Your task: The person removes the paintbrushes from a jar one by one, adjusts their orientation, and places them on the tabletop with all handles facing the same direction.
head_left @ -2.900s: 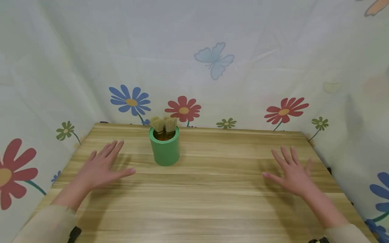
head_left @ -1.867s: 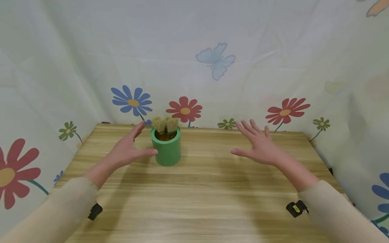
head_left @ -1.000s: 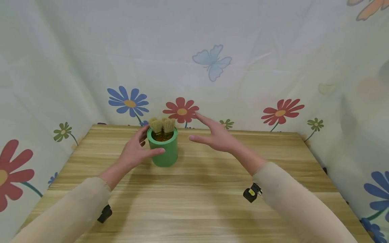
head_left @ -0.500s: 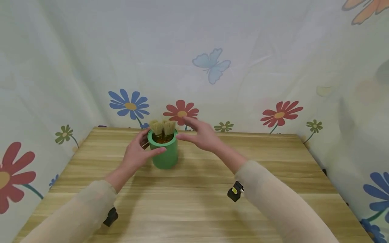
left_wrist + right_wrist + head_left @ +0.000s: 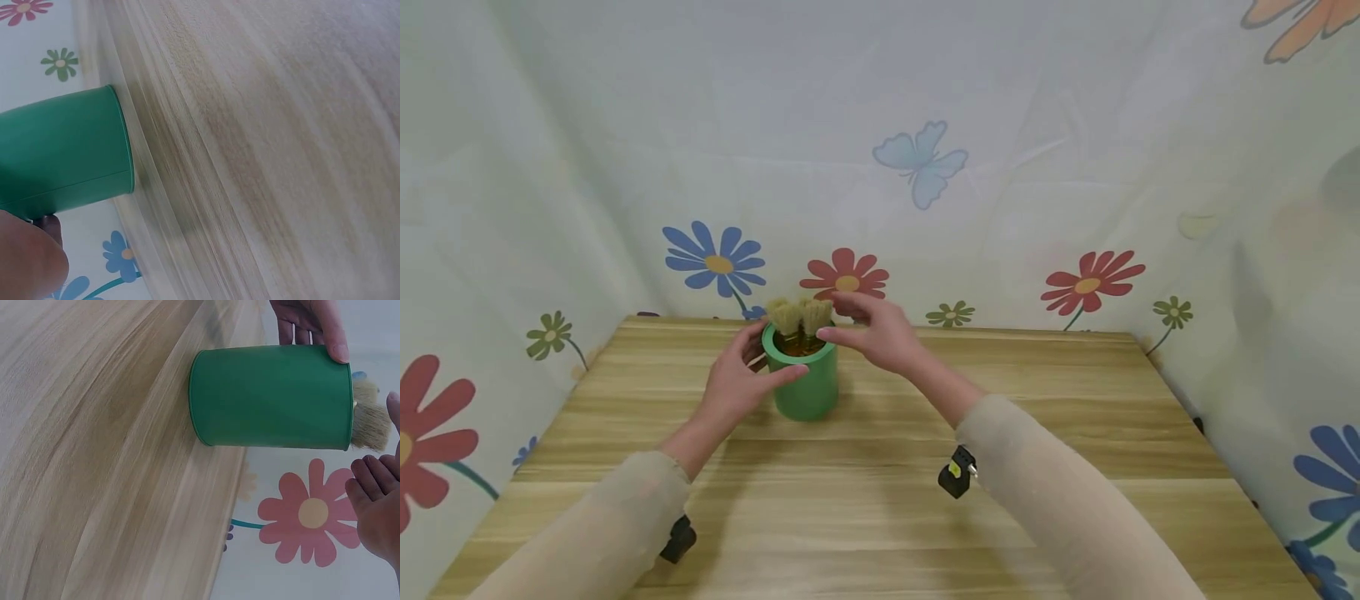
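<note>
A green cylindrical pot stands upright on the wooden table, left of centre in the head view. Two brushes sit in it, pale bristles up; their lower parts are hidden inside. My left hand holds the pot's left side, thumb across the front and fingers behind. The left wrist view shows the pot's wall and part of that hand. My right hand reaches in from the right beside the bristles. In the right wrist view its thumb and fingers stand spread around the bristle tips, apparently apart from them.
The wooden tabletop extends to the right and front of the pot. Behind it hangs a white cloth printed with flowers and a butterfly. A small black device hangs under the right sleeve, another under the left.
Both hands have come inward from the table's sides. The left hand has taken hold of the pot, and the right hand has moved left to the bristles. The pot has stayed in place.
</note>
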Demonstrator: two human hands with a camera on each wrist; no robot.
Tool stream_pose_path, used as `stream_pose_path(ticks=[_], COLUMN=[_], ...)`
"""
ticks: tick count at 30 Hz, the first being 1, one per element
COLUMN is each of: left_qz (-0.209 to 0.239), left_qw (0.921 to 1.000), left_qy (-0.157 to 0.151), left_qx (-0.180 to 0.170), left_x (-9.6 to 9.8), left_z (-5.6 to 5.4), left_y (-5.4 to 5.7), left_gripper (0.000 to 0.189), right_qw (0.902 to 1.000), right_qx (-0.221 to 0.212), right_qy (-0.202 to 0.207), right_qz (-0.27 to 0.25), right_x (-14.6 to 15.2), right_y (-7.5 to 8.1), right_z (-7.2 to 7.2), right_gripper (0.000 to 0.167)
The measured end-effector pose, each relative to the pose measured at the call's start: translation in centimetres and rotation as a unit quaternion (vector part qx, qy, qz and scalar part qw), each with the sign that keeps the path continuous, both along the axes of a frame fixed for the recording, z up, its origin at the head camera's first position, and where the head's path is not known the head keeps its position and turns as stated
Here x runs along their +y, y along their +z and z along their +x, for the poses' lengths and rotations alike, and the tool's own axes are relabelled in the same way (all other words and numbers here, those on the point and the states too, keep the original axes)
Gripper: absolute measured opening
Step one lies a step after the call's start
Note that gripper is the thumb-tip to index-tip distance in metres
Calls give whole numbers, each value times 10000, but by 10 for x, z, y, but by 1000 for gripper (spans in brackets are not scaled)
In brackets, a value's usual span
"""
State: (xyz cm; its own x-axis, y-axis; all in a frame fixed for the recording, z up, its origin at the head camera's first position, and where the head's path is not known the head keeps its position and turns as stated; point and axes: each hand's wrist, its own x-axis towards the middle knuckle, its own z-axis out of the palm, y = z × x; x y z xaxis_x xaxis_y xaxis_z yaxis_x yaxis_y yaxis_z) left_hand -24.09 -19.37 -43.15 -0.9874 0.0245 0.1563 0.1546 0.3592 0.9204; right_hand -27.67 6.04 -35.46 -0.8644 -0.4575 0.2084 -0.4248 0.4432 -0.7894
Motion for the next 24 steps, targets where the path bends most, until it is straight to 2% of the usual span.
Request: stream_pose_path(ticks=[16,24], left_qz=[-34,-74], left_qw=[10000,9999], left_qy=[4,35], left_qx=[70,86], left_x=[3,2], left_z=[1,3], left_y=[1,3], left_gripper=[105,103], right_qw=[9984,9973], right_qx=[363,714], right_qy=[-161,-3], right_qz=[-406,-153], right_x=[-12,-21], right_y=[-5,-3], right_z=[-5,-7], right_gripper=[45,40])
